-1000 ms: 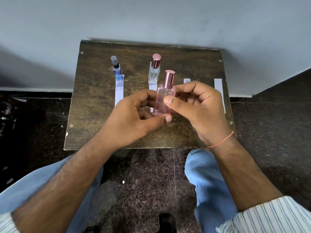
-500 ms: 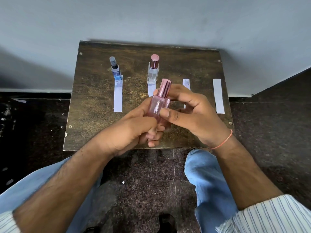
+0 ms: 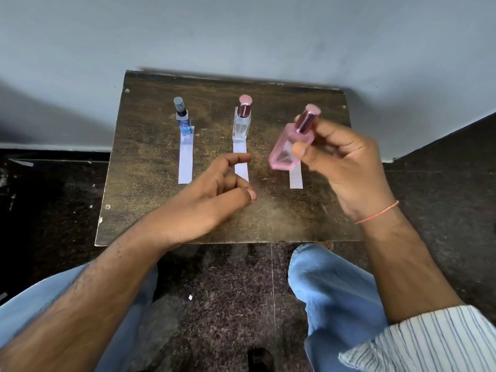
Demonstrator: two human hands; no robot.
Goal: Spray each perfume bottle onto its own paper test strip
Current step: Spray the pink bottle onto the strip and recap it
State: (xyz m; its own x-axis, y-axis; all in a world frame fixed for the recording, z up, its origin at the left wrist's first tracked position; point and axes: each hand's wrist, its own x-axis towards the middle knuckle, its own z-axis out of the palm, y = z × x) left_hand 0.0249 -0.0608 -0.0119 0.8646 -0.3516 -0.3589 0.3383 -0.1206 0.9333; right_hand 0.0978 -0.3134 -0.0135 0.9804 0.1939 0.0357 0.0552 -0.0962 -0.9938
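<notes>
At the upper left of the small wooden table (image 3: 150, 167) a blue perfume bottle (image 3: 183, 118) stands upright at the far end of its paper test strip (image 3: 186, 159). Near the middle, a clear bottle with a pink cap (image 3: 243, 118) stands at the head of a second strip (image 3: 240, 162); how much liquid either bottle holds is too small to tell. Below that strip the left hand (image 3: 212, 194) hangs over the table, fingers loosely curled and holding nothing, one fingertip lying over the strip's lower part. To the right, the right hand (image 3: 346, 162) holds the pink perfume bottle (image 3: 291, 140) between thumb and fingers, tilted, cap on, above the upper end of the third strip (image 3: 296, 178). The glass looks tinted; its contents cannot be made out.

This looks like the third bottle's turn. The next move likely calls for taking the cap off, aiming the nozzle at the strip beneath, and pressing once without wetting the neighbouring strip.
</notes>
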